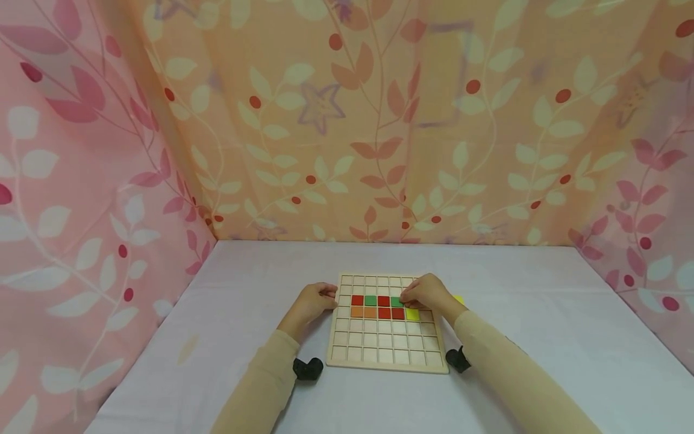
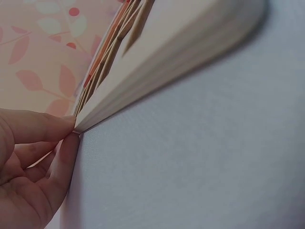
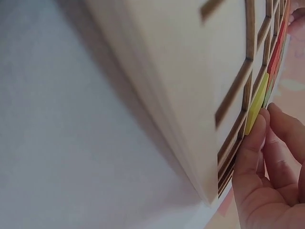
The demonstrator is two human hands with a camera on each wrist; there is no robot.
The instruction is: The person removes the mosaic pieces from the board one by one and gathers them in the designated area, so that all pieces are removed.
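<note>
A square wooden grid board [image 1: 362, 354] lies on the table with two neighbouring rows of coloured tiles. Red and green tiles fill the upper row; orange, red and a yellow tile [image 1: 412, 314] make up the lower one. The left hand [image 1: 308, 306] grips the board's left edge, thumb and fingers pinching the rim [image 2: 143, 90] in the left wrist view. Over the upper row's right end, the right hand [image 1: 431, 293] has its bent fingertips beside a green tile [image 1: 396, 301]. In the right wrist view those fingers touch near the yellow tile [image 3: 256, 102]; whether anything is between them is hidden.
Something yellow [image 1: 459, 299] shows just behind the right wrist. Dark wrist-worn devices hang under both sleeves, one at the left [image 1: 308, 369] and one at the right [image 1: 458, 360]. Patterned cloth [image 1: 325, 150] hangs behind the white table [image 1: 260, 271] and along its sides.
</note>
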